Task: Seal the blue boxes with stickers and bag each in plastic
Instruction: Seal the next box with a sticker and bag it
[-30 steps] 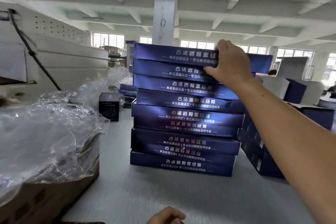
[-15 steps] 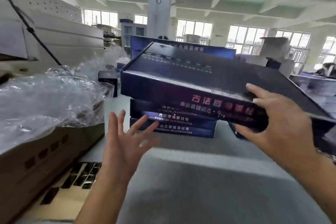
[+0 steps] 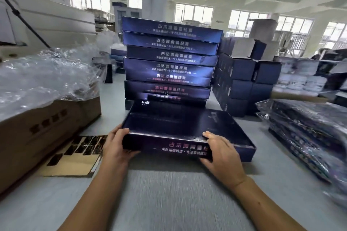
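A flat dark blue box (image 3: 176, 124) lies on the grey table in front of me, its printed front edge facing me. My left hand (image 3: 117, 146) grips its near left corner, fingers over the top edge. My right hand (image 3: 221, 153) holds the near front edge toward the right, fingers over the top. Behind it stands a tall stack of several identical blue boxes (image 3: 169, 62). A sheet of dark stickers (image 3: 78, 153) on brown backing lies to the left of my left hand.
A brown carton (image 3: 37, 133) heaped with clear plastic bags (image 3: 43, 78) stands at the left. Bagged blue boxes (image 3: 308, 137) are piled at the right. Smaller dark blue cartons (image 3: 242, 80) are stacked behind the tall stack on the right. The grey table (image 3: 178, 199) stretches toward me.
My right hand took the top box off the stack and brought it down to the table. My left hand rose from open and empty to grip its left corner.
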